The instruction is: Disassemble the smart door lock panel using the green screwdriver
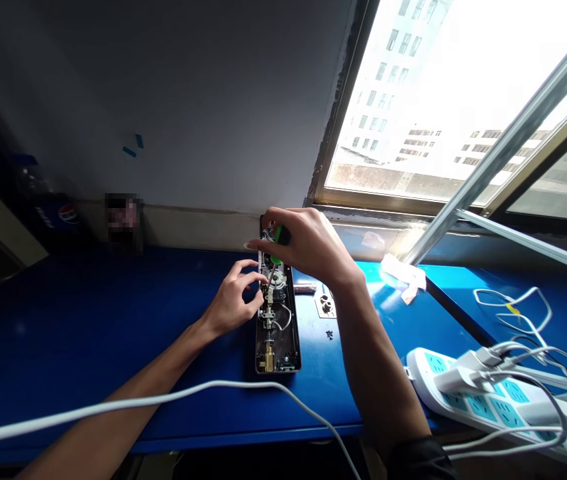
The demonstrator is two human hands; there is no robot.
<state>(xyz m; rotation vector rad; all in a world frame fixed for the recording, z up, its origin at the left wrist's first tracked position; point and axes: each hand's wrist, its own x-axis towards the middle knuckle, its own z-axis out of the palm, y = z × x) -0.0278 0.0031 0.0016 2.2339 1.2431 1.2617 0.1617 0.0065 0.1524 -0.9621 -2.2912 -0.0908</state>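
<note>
Right hand clenched a green-handled screwdriver, tip down into an open lock case on the blue worktop, at 3 o'clock from the left hand; its grip curled against the case, seemingly steadying it, hold unclear.

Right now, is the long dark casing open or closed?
Open: the long dark casing has no cover on, and its brass parts and white wire lie exposed.

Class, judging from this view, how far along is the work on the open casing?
Done: the casing lies open, exposing its mechanism. In hand: the right hand holds a green-handled screwdriver there while the left hand touches the mechanism. Apparently left: a small plate and tiny screws lie loose on the table.
</note>
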